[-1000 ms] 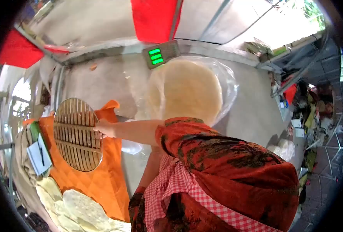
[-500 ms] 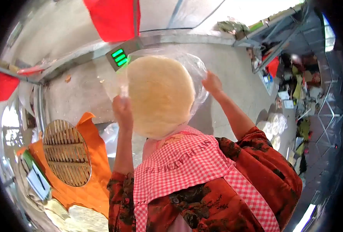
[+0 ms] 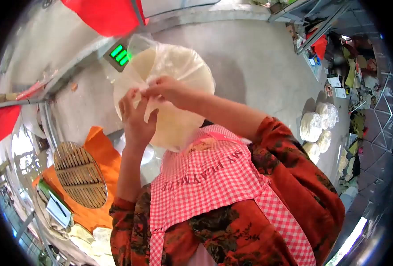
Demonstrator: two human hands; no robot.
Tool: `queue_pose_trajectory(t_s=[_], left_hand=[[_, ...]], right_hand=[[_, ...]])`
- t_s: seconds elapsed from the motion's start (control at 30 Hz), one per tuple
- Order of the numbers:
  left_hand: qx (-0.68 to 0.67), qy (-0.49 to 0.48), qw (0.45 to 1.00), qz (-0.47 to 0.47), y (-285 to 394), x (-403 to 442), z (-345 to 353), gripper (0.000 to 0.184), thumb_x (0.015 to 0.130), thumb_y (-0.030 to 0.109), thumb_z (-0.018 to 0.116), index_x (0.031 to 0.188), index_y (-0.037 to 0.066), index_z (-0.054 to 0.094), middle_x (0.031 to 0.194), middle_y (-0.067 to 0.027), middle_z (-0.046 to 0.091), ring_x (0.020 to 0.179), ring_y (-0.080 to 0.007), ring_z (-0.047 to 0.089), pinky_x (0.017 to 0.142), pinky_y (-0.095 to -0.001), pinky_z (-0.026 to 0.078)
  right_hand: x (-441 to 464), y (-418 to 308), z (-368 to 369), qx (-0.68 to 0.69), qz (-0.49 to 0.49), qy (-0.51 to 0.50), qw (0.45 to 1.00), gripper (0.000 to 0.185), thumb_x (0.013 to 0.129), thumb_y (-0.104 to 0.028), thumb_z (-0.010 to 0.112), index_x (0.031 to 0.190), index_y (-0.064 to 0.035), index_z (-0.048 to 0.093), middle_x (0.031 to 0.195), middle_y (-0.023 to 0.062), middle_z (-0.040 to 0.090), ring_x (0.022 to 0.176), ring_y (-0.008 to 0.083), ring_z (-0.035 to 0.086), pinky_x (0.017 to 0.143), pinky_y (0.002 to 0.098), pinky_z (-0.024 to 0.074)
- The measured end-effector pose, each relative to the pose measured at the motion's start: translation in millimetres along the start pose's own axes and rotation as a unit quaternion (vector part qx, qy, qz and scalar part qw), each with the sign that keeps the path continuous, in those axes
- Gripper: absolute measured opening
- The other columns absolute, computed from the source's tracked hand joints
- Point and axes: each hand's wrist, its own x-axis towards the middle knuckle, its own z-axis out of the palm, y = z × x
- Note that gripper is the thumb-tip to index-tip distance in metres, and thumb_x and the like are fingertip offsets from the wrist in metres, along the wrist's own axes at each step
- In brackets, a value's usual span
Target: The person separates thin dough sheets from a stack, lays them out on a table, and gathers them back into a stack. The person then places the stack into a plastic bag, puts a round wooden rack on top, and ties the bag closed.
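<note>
A round, flat, pale-yellow stack that looks like thin flatbreads [image 3: 172, 126] sits inside a clear plastic bag [image 3: 183, 60]. The bag's loose plastic is drawn together over the stack's upper left part. My right hand [image 3: 170, 92] is closed, pinching the gathered plastic. Beside it, my left hand [image 3: 137, 119] has its fingers and thumb apart, the fingertips close to the same gathered spot; whether they touch the film is unclear. Just beyond the bag's upper left edge is a dark digital display [image 3: 119, 55] with green lit digits.
At the lower left a round slatted wooden board [image 3: 81, 175] lies on orange cloth [image 3: 110, 153], near a notepad with a pen [image 3: 58, 210]. Several bagged pale stacks [image 3: 312, 127] stand on the floor to the right. Red cloth [image 3: 105, 15] hangs at the top.
My right hand has moved left across the stack, from the bag's right edge to beside my left hand. My left hand has opened. The bag's mouth has gone from spread wide to gathered.
</note>
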Motion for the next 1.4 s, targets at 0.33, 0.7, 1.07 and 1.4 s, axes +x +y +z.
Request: queue_pose_trajectory(t_s=[0.33,0.7,1.07,1.4], left_hand=[[-0.041,0.093,0.995,0.010,-66,9,58,0.062,0.073,0.008,0.068,0.130,0.003,0.043,0.132,-0.0221,0.045,0.126,-0.0344,0.041,0.111,-0.0477,0.025],[-0.392,0.172,0.873,-0.234,-68,14,68,0.018,0.092,0.010,0.050,0.078,0.001,0.058,0.063,-0.0034,0.053,0.059,-0.0139,0.051,0.054,-0.0295,0.039],[-0.437,0.232,0.821,-0.285,-39,26,46,0.033,0.099,0.022,0.048,0.072,0.002,0.053,0.064,-0.0007,0.047,0.061,-0.0088,0.042,0.057,-0.0266,0.035],[-0.383,0.154,0.867,-0.280,-45,44,58,0.038,0.097,0.026,0.052,0.068,0.002,0.052,0.058,-0.0033,0.050,0.054,-0.0110,0.045,0.051,-0.0305,0.036]], right_hand=[[0,-26,12,-0.448,-0.174,-0.023,0.877,0.024,0.074,-0.020,0.067,0.074,0.0029,0.059,0.066,0.0154,0.060,0.060,0.0249,0.058,0.058,0.0378,0.0445],[-33,-27,-3,-0.783,-0.215,-0.140,0.567,0.012,0.070,-0.014,0.063,0.080,-0.0073,0.062,0.084,0.0060,0.059,0.088,0.0272,0.057,0.074,0.0455,0.0444],[23,148,14,-0.707,-0.297,-0.159,0.622,0.057,0.074,-0.033,0.064,0.122,-0.0039,0.054,0.134,0.0138,0.045,0.132,0.0294,0.033,0.111,0.0568,0.0135],[36,165,-3,-0.662,-0.315,-0.120,0.669,0.030,0.072,-0.021,0.061,0.096,-0.0038,0.065,0.123,0.0143,0.054,0.121,0.0331,0.043,0.107,0.0523,0.0237]])
